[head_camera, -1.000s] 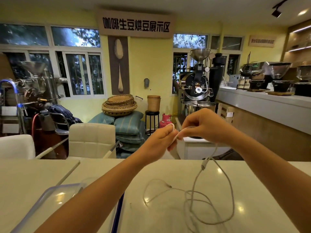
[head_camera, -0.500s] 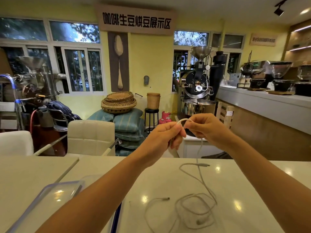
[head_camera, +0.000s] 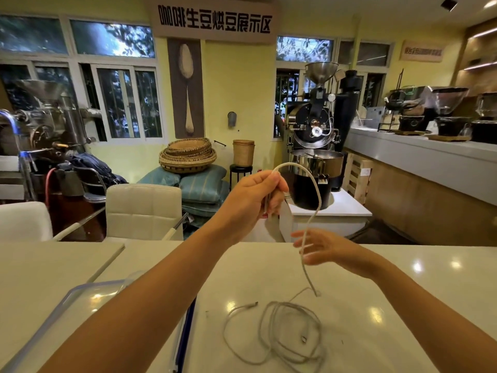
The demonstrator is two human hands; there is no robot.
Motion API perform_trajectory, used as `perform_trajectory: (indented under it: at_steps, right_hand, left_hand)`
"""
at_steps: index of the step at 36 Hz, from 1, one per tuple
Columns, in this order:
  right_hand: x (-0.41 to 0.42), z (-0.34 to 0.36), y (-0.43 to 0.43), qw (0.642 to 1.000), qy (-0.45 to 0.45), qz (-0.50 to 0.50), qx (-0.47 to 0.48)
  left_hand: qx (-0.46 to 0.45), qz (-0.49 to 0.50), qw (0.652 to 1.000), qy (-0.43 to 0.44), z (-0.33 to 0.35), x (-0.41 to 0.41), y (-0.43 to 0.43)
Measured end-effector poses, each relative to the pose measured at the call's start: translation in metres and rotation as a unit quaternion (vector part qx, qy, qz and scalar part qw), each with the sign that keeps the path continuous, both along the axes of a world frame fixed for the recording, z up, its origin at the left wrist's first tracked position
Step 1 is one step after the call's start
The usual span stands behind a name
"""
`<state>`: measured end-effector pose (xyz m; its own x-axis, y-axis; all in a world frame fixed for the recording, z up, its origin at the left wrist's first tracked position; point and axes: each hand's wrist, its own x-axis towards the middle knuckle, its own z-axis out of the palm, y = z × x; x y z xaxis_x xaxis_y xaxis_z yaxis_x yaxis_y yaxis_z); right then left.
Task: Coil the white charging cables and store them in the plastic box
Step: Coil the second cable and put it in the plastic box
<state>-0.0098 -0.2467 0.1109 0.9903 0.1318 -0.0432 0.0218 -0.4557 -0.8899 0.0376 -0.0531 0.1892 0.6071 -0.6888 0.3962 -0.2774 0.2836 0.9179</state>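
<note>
Seen from the head camera, the left hand [head_camera: 256, 196] is gripping the white charging cable [head_camera: 289, 164] with curled fingers, raised above the bench [head_camera: 416, 297]. The cable is arching over and hanging down past the right hand [head_camera: 329, 247], which is spreading its fingers wide and holding nothing. Its remaining length is lying in loose loops on the bench, right of the plastic box [head_camera: 80, 293].

Counted: two bare hands (left hand [head_camera: 256, 196], right hand [head_camera: 332, 247]); one clear blue-rimmed plastic box [head_camera: 53, 319]; one raised white charging cable [head_camera: 319, 200]; tangled white cables [head_camera: 293, 305], number indeterminate.
</note>
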Motion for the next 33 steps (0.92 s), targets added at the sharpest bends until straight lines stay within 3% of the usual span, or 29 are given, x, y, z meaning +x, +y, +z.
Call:
perform_trajectory:
  at_steps: [5, 8, 14, 19, 22, 25, 29, 33]
  right_hand:
    - [-0.008, -0.024, -0.002, 0.996, 0.08, 0.037, -0.025]
    - [-0.01, -0.033, -0.003, 0.997, 0.068, 0.019, -0.02]
    - [-0.011, -0.01, 0.01, 0.989, -0.101, -0.036, 0.101]
    - [-0.007, 0.03, 0.029, 0.94, -0.251, -0.069, 0.219]
    - [-0.005, 0.046, 0.044, 0.91, -0.314, -0.123, 0.242]
    - [0.002, 0.05, 0.051, 0.897, -0.306, -0.117, 0.297]
    - [0.01, 0.049, 0.049, 0.895, -0.262, -0.004, 0.362]
    - [0.008, 0.046, 0.063, 0.848, -0.191, -0.007, 0.494]
  left_hand:
    - [-0.02, -0.001, 1.0, 0.007, 0.003, 0.0, 0.002]
    - [-0.036, 0.001, 0.999, 0.009, 0.006, -0.001, 0.003]
    - [-0.046, -0.003, 0.999, 0.02, 0.004, -0.002, 0.0]
    - [-0.053, -0.018, 0.998, 0.037, -0.001, -0.008, -0.006]
    - [-0.063, -0.043, 0.996, 0.044, 0.001, -0.014, -0.008]
    - [-0.074, -0.095, 0.991, 0.054, 0.007, -0.021, -0.009]
    - [-0.095, -0.188, 0.974, 0.079, 0.013, -0.031, -0.011]
    - [-0.115, -0.222, 0.963, 0.103, 0.018, -0.033, -0.017]
